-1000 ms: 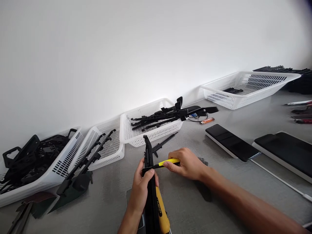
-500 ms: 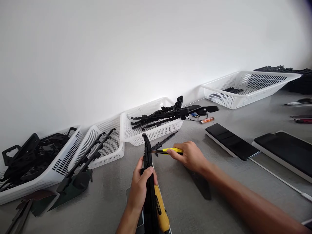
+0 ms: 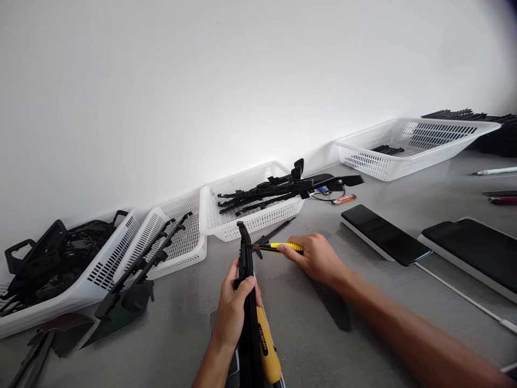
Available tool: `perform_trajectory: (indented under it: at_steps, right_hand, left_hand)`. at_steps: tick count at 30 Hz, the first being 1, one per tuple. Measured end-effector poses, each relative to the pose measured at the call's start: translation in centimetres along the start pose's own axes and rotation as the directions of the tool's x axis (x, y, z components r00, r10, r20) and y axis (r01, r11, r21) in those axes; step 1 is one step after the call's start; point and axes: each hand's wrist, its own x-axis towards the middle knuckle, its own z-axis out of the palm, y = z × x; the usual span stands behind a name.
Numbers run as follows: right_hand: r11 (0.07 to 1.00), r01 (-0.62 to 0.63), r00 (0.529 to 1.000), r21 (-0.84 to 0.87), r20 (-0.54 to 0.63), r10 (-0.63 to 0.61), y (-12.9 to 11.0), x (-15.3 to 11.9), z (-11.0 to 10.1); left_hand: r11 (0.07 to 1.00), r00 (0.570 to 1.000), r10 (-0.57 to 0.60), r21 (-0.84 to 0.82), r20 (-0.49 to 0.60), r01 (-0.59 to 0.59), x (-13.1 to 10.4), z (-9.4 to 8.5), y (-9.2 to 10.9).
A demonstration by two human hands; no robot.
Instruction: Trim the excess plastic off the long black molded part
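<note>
My left hand [image 3: 234, 307] is closed round a long black plastic part [image 3: 247, 264], held upright with its narrow end away from me. Between thumb and fingers, my right hand [image 3: 317, 258] holds a yellow and black knife-like tool [image 3: 285, 247]. The thin tip of that tool is at the right edge of the black part, near its upper end; whether it touches cannot be made out. A yellow-handled tool [image 3: 267, 345] lies just right of the part, below my left fingers.
White baskets [image 3: 252, 223] with black parts stand along the wall, another basket [image 3: 398, 166] at the back right. Two phones [image 3: 383, 234] lie on the right with a white cable [image 3: 464, 299]. An orange lighter [image 3: 344, 199] lies behind them. Dark parts [image 3: 121, 307] stick out at left.
The tool tip in my right hand has shifted slightly up and to the right along the black part. My left hand keeps its hold.
</note>
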Motion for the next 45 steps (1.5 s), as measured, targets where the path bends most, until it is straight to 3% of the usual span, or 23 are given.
perform_trajectory:
  at_steps: [2,7,9,13,17,23,26,30,34,36,41,45]
  right_hand:
    - [1.000,-0.010,1.000,0.014,-0.015,0.010,0.0,0.0,-0.2]
    - [0.982,0.162,0.972,0.100,0.155,-0.176,-1.0,-0.5,0.0]
    - [0.980,0.176,0.964,0.092,0.184,-0.190,-1.0,-0.5,0.2]
    - [0.999,0.046,0.996,0.025,0.079,-0.048,0.0,0.1,0.2]
    - [0.998,-0.061,0.997,-0.015,-0.051,0.060,0.8,0.5,-0.3]
    - [0.984,0.155,0.973,0.083,0.158,-0.166,-0.6,-0.3,-0.2]
    - [0.979,0.182,0.960,0.096,0.199,-0.198,-0.9,-0.4,0.1]
    - [0.998,0.054,0.996,0.014,0.063,-0.055,0.2,0.2,-0.1]
    - [0.999,-0.046,0.996,-0.023,-0.072,0.044,1.1,0.5,-0.7]
    - [1.000,-0.003,0.999,0.009,-0.043,0.003,0.8,0.4,-0.9]
    - [0.980,0.160,0.969,0.119,0.169,-0.179,-0.8,-0.3,-0.3]
    - [0.988,0.139,0.974,0.068,0.170,-0.149,-0.7,-0.2,0.3]
  left_hand:
    - [1.000,1.000,0.002,0.005,0.011,-0.002,0.0,0.0,0.1]
    - [1.000,1.000,0.007,-0.004,0.001,-0.007,0.1,-0.1,-0.3]
    - [1.000,1.000,0.011,0.003,-0.021,-0.011,0.1,-0.2,-0.3]
    - [1.000,1.000,-0.004,0.010,-0.008,0.004,0.0,-0.1,-0.1]
    - [1.000,1.000,-0.001,0.000,0.019,0.001,0.0,0.0,0.0]
    - [1.000,1.000,-0.010,-0.001,-0.020,0.010,0.1,-0.2,-0.6]
    - [1.000,0.999,-0.015,-0.002,-0.028,0.015,0.0,-0.2,-0.5]
    - [1.000,1.000,-0.025,-0.008,-0.011,0.025,0.0,-0.1,-0.2]
    - [1.000,1.000,-0.004,-0.002,0.016,0.004,0.0,-0.1,-0.2]
    - [1.000,1.000,-0.003,-0.003,0.021,0.003,0.1,-0.2,-0.4]
    - [1.000,1.000,-0.007,0.002,-0.008,0.007,0.3,-0.3,-0.7]
    - [1.000,0.999,0.004,0.014,-0.032,-0.004,0.5,-0.3,-0.6]
